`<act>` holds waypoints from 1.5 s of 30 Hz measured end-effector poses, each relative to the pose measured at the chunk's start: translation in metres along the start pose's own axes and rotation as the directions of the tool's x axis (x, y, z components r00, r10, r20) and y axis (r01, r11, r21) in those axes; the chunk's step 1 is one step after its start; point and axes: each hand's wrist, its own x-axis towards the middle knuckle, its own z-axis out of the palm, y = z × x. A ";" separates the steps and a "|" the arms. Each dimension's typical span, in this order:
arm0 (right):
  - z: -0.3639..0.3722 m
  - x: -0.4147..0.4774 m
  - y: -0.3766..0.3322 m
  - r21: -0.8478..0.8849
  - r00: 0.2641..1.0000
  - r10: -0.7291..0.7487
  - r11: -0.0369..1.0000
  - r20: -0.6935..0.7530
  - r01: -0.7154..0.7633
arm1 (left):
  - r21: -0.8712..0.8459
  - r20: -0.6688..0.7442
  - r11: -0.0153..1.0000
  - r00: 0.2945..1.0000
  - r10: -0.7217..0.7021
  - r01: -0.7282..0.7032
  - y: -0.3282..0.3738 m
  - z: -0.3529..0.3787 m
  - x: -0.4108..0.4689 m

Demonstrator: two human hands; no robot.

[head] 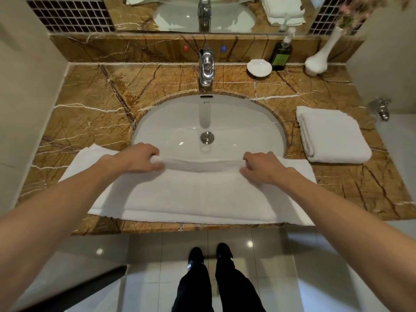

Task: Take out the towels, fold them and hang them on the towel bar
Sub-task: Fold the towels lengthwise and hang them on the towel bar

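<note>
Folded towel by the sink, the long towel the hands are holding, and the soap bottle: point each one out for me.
folded towel (333, 136): head view, middle of its top face.
long towel (191, 194): head view, flat middle of its top layer.
soap bottle (281, 55): head view, dark body below the pump.

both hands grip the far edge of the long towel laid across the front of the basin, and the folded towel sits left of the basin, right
No: the head view shows the folded towel right of the basin, not left. The rest holds: the left hand and the right hand grip the far edge of the long towel laid across the basin's front.
</note>
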 end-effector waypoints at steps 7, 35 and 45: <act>-0.013 -0.011 0.058 -0.072 0.986 0.159 0.985 0.055 -0.155 | 0.269 -0.015 0.963 1.000 -0.027 0.030 -0.023 -0.001 -0.006; 0.013 -0.035 0.054 -0.368 0.899 0.219 0.856 -0.378 -0.364 | 0.108 -0.383 0.769 0.740 -0.553 0.631 -0.043 0.028 -0.051; 0.043 -0.044 0.031 -0.122 0.969 0.216 0.965 -0.120 -0.231 | -0.111 -0.224 0.707 0.675 -0.703 0.699 -0.026 0.069 -0.069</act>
